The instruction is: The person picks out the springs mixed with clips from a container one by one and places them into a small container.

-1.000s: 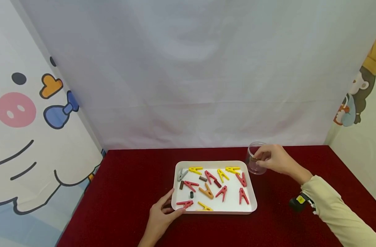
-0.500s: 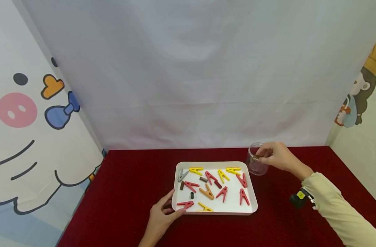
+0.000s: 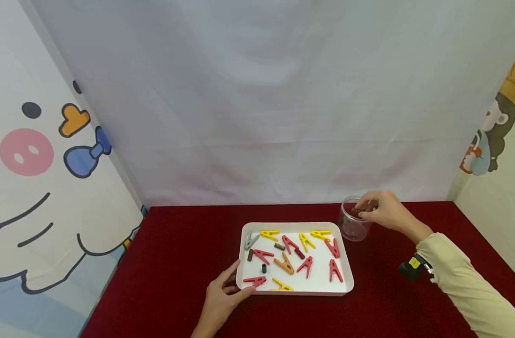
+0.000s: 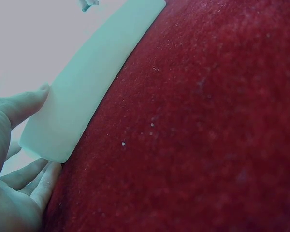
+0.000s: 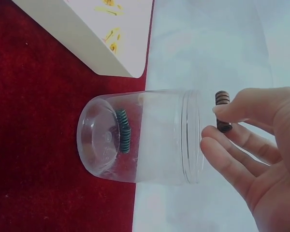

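My right hand pinches a dark brown coil spring between thumb and fingers. The spring lies just outside the mouth of a clear plastic jar, which stands right of the tray. Inside the jar are two dark green springs. At the near left corner of a white tray, my left hand grips the rim, thumb on top and fingers against the outer wall. Red clips, yellow clips, an orange clip and a grey clip lie spread in the tray.
Among the clips lie a brown spring, a dark brown spring, a dark red spring and a small dark green spring. Dark red cloth covers the table. A white curtain hangs behind it.
My right hand has shifted slightly up and to the right at the jar's mouth, still pinching the spring. The left hand stays on the tray corner.
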`<move>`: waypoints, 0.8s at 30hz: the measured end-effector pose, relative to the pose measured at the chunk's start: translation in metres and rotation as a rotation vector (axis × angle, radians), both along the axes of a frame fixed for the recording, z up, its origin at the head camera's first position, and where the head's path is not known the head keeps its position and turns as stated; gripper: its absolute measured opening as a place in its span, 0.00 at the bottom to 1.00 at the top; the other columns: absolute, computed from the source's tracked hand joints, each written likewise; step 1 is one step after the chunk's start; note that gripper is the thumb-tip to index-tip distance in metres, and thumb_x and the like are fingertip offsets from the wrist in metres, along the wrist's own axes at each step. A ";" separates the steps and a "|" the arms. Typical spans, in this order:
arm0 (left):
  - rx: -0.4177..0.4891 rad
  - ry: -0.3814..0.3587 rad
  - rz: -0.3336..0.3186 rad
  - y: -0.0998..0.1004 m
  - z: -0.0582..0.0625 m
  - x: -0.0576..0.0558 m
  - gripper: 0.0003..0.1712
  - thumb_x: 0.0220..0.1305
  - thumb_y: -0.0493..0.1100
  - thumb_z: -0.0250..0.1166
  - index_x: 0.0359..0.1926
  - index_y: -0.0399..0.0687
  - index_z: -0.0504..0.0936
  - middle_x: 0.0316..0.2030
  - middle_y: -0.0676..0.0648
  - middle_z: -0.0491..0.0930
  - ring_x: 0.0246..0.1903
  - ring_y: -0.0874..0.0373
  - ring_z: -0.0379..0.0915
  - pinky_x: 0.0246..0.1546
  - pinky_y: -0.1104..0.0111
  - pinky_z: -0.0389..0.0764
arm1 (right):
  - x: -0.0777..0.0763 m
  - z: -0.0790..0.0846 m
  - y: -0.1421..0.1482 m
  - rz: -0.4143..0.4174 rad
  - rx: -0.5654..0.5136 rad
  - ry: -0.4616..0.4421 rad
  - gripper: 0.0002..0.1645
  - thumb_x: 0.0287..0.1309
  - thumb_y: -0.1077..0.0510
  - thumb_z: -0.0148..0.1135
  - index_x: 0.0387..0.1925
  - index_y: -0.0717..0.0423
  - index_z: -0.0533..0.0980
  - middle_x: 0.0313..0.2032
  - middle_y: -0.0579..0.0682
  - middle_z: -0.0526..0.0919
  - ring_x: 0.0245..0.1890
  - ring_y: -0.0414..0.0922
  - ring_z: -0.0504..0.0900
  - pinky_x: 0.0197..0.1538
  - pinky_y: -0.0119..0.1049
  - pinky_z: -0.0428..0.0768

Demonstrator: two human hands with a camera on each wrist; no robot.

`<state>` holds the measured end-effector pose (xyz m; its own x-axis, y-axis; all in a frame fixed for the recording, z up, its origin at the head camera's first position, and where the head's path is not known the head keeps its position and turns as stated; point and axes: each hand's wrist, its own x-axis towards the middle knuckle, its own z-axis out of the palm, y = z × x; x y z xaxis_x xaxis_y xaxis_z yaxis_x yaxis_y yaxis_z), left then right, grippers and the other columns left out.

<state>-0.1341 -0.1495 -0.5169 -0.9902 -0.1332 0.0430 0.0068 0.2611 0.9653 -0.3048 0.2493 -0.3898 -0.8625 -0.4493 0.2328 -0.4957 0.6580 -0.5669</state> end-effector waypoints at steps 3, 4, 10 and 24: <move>-0.002 0.003 0.002 0.000 0.000 0.000 0.44 0.43 0.46 0.78 0.64 0.48 0.72 0.55 0.41 0.74 0.47 0.52 0.74 0.39 0.70 0.79 | 0.000 0.000 0.001 -0.008 0.009 0.011 0.08 0.46 0.71 0.67 0.32 0.62 0.83 0.29 0.52 0.82 0.27 0.45 0.78 0.25 0.33 0.76; -0.002 0.001 0.004 0.000 0.000 0.001 0.44 0.43 0.46 0.78 0.64 0.48 0.72 0.55 0.41 0.74 0.47 0.52 0.73 0.39 0.70 0.79 | -0.001 -0.001 0.001 -0.010 0.012 0.014 0.08 0.46 0.71 0.67 0.32 0.62 0.83 0.30 0.52 0.82 0.27 0.45 0.77 0.25 0.33 0.76; -0.011 -0.023 0.010 0.000 0.001 0.001 0.44 0.43 0.46 0.78 0.64 0.50 0.72 0.56 0.42 0.73 0.47 0.52 0.72 0.39 0.71 0.78 | -0.001 -0.003 0.002 -0.028 0.014 0.014 0.08 0.45 0.71 0.67 0.32 0.62 0.83 0.30 0.53 0.82 0.27 0.45 0.77 0.24 0.33 0.76; 0.000 -0.003 0.002 -0.001 0.000 0.001 0.44 0.43 0.46 0.78 0.64 0.49 0.72 0.55 0.42 0.74 0.47 0.52 0.73 0.39 0.71 0.79 | -0.006 -0.005 -0.006 -0.009 0.025 0.102 0.07 0.42 0.72 0.68 0.22 0.58 0.83 0.26 0.48 0.81 0.25 0.43 0.73 0.26 0.32 0.73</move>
<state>-0.1333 -0.1501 -0.5169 -0.9900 -0.1350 0.0400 0.0034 0.2609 0.9654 -0.3112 0.2433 -0.3946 -0.8386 -0.4489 0.3086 -0.5446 0.6759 -0.4966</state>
